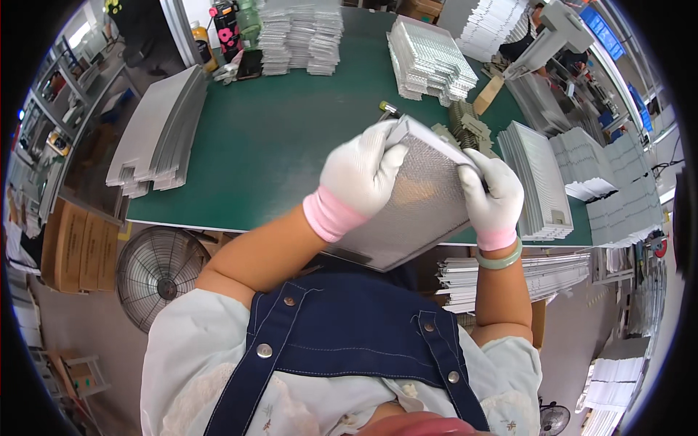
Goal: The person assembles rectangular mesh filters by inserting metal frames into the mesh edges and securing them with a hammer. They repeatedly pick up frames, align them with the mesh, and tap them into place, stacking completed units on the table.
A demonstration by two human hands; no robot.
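Observation:
A silver metal mesh filter panel [418, 207] with a flat metal frame is tilted in front of me, over the table's near edge. My left hand [356, 171], in a white knit glove with a pink cuff, is closed on its upper left corner. The same kind of glove covers my right hand [494, 190], which pinches the upper right corner, thumb on the mesh side. Just beyond the panel, small grey-green metal pieces [472, 131] lie in a row, partly hidden by it. Beside them is a small yellow-and-black cylinder [390, 108].
The green table [247, 152] carries stacked silver sheets [156, 131] at left and more stacks [302, 36] at the back. Framed panels [534, 182] stand at right. Bottles [225, 29] and a phone [250, 64] sit back left. A floor fan [163, 276] stands below left.

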